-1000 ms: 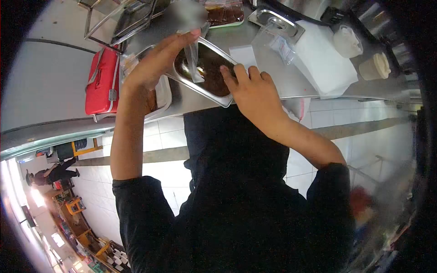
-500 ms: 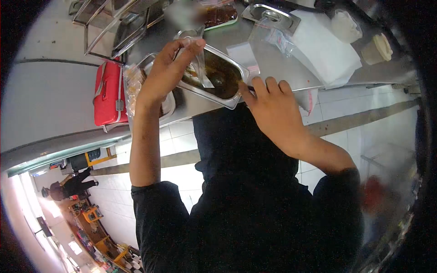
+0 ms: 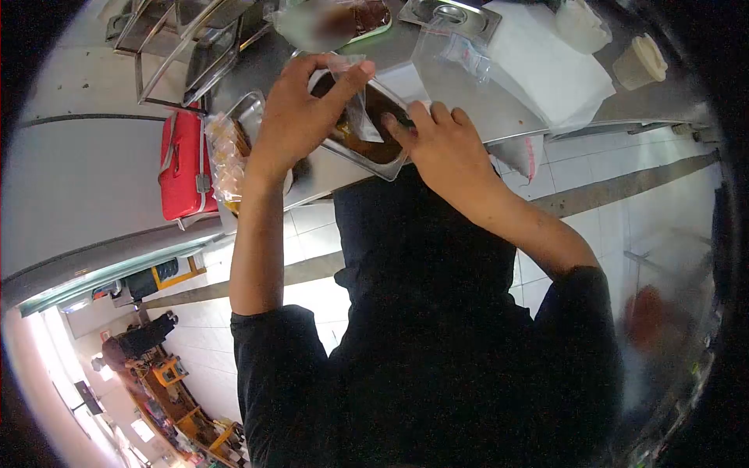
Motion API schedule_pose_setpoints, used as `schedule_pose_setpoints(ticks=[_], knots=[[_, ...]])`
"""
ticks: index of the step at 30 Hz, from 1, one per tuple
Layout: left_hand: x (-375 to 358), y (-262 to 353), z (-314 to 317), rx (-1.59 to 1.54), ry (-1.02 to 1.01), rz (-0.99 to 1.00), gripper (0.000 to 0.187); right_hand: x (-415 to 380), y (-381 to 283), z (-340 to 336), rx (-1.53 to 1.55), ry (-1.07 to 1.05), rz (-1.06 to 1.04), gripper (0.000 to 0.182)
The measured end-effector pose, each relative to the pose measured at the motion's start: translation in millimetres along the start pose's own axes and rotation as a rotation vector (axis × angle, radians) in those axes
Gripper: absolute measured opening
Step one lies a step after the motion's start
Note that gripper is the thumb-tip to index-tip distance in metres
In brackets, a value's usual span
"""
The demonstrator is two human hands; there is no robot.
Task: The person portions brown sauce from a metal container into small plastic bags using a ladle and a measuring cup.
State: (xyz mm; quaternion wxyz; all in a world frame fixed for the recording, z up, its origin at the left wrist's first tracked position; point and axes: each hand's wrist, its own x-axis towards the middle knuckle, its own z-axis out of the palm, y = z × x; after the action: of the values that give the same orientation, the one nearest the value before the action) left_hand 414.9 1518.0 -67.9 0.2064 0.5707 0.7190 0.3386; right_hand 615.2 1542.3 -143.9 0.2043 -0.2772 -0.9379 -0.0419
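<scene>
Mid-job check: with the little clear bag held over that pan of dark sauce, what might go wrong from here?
1. The metal pan sits at the counter's front edge, its near corner apparently overhanging; a push from the right hand might tip it.
2. The left hand pinches the thin clear bag only at the top, so it may slip or sag into the dark sauce.
3. Drips could land on the counter.

A food stall or commercial kitchen: steel counter (image 3: 468, 117), metal food pans (image 3: 367, 148), lidded cups (image 3: 641, 61), tiled floor (image 3: 593, 168).
</scene>
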Motion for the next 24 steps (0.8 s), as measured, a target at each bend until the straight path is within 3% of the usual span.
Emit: schedule_pose_setpoints(ticks=[3,5,7,9,16,19,24], knots=[[-0.1,-6.3,1.2,0.028,0.067,0.033,0.062,-14.6,10.5,-7.8,-0.023,0.094,-0.104,0.038],[-4.3,8.2,2.4,0.146,0.016,0.057,0.047,-17.3,17.8,-2.4,-0.073,0.202,-0.132,0.036],[-2.5,9.1,9.6,0.175,0.021,0.097,0.051,-22.4,24.6,6.6,-0.133,0.3,-0.144,0.035],[-0.8,15.3,14.6,0.301,0.032,0.166,0.055,-27.5,30.5,18.2,-0.167,0.227,-0.156,0.035],[6.6,13.2,20.6,0.236,0.045,0.146,0.056,-45.8,21.1,31.1,-0.056,-0.047,-0.111,0.036],[12.6,9.2,19.6,0.28,0.09,0.158,0.056,-36.6,20.9,29.9,0.092,-0.065,-0.039,0.034],[24.8,-7.8,-1.1,0.178,0.031,0.025,0.056,-24.3,30.1,37.6,0.631,-0.062,0.198,0.023]])
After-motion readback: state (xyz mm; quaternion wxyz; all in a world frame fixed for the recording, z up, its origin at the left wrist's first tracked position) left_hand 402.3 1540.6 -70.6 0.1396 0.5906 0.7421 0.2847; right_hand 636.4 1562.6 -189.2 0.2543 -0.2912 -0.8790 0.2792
